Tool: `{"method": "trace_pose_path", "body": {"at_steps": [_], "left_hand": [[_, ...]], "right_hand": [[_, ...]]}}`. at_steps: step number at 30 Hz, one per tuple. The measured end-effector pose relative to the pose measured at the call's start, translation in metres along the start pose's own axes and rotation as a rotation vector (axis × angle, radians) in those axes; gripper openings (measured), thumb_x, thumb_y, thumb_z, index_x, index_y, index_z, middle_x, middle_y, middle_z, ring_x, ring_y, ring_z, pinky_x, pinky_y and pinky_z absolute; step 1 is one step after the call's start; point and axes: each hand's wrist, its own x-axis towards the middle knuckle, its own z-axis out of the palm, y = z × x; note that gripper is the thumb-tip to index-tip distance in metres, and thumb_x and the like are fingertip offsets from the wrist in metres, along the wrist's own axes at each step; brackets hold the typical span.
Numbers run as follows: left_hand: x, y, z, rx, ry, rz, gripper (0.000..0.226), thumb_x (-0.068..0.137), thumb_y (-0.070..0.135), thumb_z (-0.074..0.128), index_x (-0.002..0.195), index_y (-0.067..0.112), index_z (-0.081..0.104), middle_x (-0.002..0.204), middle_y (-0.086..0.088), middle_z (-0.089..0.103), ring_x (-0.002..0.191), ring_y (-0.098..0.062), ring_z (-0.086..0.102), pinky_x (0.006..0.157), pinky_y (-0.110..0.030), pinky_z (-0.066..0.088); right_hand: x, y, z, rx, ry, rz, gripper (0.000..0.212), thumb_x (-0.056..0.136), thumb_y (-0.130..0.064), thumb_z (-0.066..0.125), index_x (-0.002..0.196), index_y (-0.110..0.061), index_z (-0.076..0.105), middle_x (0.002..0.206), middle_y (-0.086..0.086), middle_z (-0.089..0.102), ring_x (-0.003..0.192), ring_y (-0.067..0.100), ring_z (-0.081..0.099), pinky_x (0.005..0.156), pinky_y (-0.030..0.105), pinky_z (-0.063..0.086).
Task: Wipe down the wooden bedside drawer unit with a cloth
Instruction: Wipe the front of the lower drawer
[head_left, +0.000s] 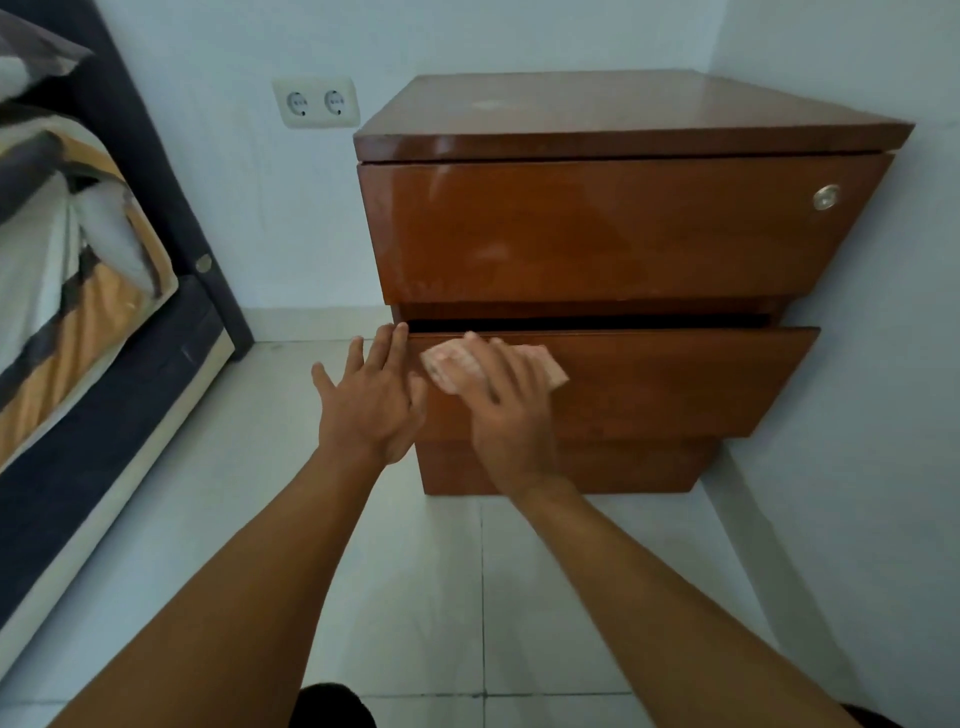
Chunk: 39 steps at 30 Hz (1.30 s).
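Observation:
A glossy brown wooden drawer unit (623, 234) stands in the room's corner against the right wall. Its lower drawer (675, 384) is pulled out a little, with a dark gap above it. My right hand (511, 415) presses a pale pink cloth (452, 366) flat against the left part of the lower drawer's front. My left hand (371, 400) is spread with fingers apart, its fingertips touching the drawer's upper left corner. A round metal lock (826, 197) sits at the upper drawer's right end.
A bed (78, 312) with a dark frame and striped bedding runs along the left. A double wall socket (317, 102) is on the back wall left of the unit. White floor tiles (431, 597) lie beneath my arms.

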Motion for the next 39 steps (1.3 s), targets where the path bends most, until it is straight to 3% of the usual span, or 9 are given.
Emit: {"method": "trace_pose_path", "body": {"at_steps": [4, 10, 15, 22, 26, 28, 32, 35, 39], "left_hand": [[-0.004, 0.001, 0.009, -0.048, 0.065, -0.008, 0.068, 0.102, 0.058, 0.010, 0.163, 0.028, 0.004, 0.171, 0.003, 0.006, 0.156, -0.030, 0.009, 0.118, -0.067, 0.006], [-0.006, 0.002, 0.013, -0.067, 0.128, -0.004, 0.071, 0.097, 0.058, 0.008, 0.162, 0.029, 0.007, 0.170, 0.003, 0.011, 0.156, -0.030, 0.012, 0.119, -0.067, 0.007], [-0.007, 0.005, 0.012, -0.061, 0.129, -0.005, 0.074, 0.094, 0.058, 0.005, 0.162, 0.029, 0.005, 0.170, 0.002, 0.010, 0.156, -0.029, 0.011, 0.120, -0.067, 0.008], [-0.010, 0.006, 0.012, -0.057, 0.129, -0.003, 0.073, 0.096, 0.058, 0.008, 0.162, 0.028, 0.007, 0.170, 0.001, 0.012, 0.156, -0.030, 0.014, 0.119, -0.067, 0.008], [-0.011, 0.006, 0.015, -0.056, 0.131, -0.005, 0.072, 0.096, 0.058, 0.009, 0.162, 0.027, 0.007, 0.170, 0.001, 0.012, 0.155, -0.030, 0.016, 0.119, -0.068, 0.011], [-0.013, 0.008, 0.015, -0.072, 0.133, -0.017, 0.072, 0.097, 0.057, 0.010, 0.162, 0.027, 0.007, 0.170, 0.000, 0.013, 0.155, -0.030, 0.017, 0.118, -0.068, 0.011], [-0.015, 0.015, 0.013, -0.097, 0.136, -0.037, 0.072, 0.096, 0.055, 0.011, 0.162, 0.025, 0.008, 0.170, 0.000, 0.013, 0.155, -0.031, 0.017, 0.118, -0.069, 0.012], [-0.013, 0.014, 0.013, -0.079, 0.138, -0.027, 0.074, 0.095, 0.057, 0.008, 0.162, 0.025, 0.009, 0.170, 0.000, 0.013, 0.155, -0.031, 0.016, 0.118, -0.069, 0.012], [-0.010, 0.012, 0.016, -0.065, 0.155, -0.027, 0.075, 0.095, 0.061, 0.007, 0.161, 0.025, 0.008, 0.170, 0.000, 0.013, 0.155, -0.032, 0.014, 0.118, -0.070, 0.009]], "right_hand": [[-0.017, 0.000, 0.055, -0.200, -0.101, -0.038, 0.060, 0.107, -0.023, 0.038, 0.163, -0.031, 0.017, 0.171, 0.009, 0.013, 0.158, 0.036, 0.008, 0.125, 0.059, 0.012], [-0.061, 0.100, 0.029, -0.323, -0.051, 0.002, 0.081, 0.100, -0.014, 0.051, 0.164, -0.030, 0.005, 0.169, 0.018, 0.015, 0.157, 0.038, 0.011, 0.119, 0.068, 0.013], [-0.087, 0.178, -0.023, -0.410, -0.021, 0.295, 0.066, 0.108, -0.029, 0.040, 0.164, -0.024, 0.005, 0.169, 0.022, 0.002, 0.155, 0.048, 0.006, 0.119, 0.072, 0.015], [-0.101, 0.227, -0.077, -0.376, 0.057, 0.581, 0.061, 0.109, -0.029, 0.033, 0.164, -0.028, 0.006, 0.169, 0.023, 0.011, 0.152, 0.048, 0.018, 0.117, 0.063, 0.028], [-0.101, 0.229, -0.096, -0.103, 0.236, 0.969, 0.055, 0.098, -0.040, 0.033, 0.151, -0.026, 0.032, 0.156, 0.017, 0.030, 0.140, 0.040, 0.035, 0.115, 0.056, 0.035], [-0.109, 0.212, -0.091, -0.086, 0.240, 1.038, 0.063, 0.088, -0.031, 0.035, 0.151, -0.023, 0.036, 0.153, 0.018, 0.031, 0.138, 0.041, 0.034, 0.113, 0.054, 0.033], [-0.131, 0.142, -0.040, -0.030, 0.274, 0.855, 0.058, 0.089, -0.003, 0.050, 0.146, -0.008, 0.043, 0.134, 0.026, 0.044, 0.117, 0.040, 0.045, 0.100, 0.043, 0.040], [-0.118, 0.068, 0.014, 0.087, 0.167, 0.647, 0.034, 0.088, 0.004, 0.063, 0.122, -0.001, 0.059, 0.119, 0.023, 0.054, 0.106, 0.037, 0.054, 0.102, 0.017, 0.037], [-0.082, 0.000, 0.065, -0.009, -0.019, 0.101, 0.016, 0.095, -0.007, 0.061, 0.109, -0.011, 0.068, 0.105, 0.014, 0.064, 0.091, 0.029, 0.060, 0.070, 0.034, 0.056]]}}
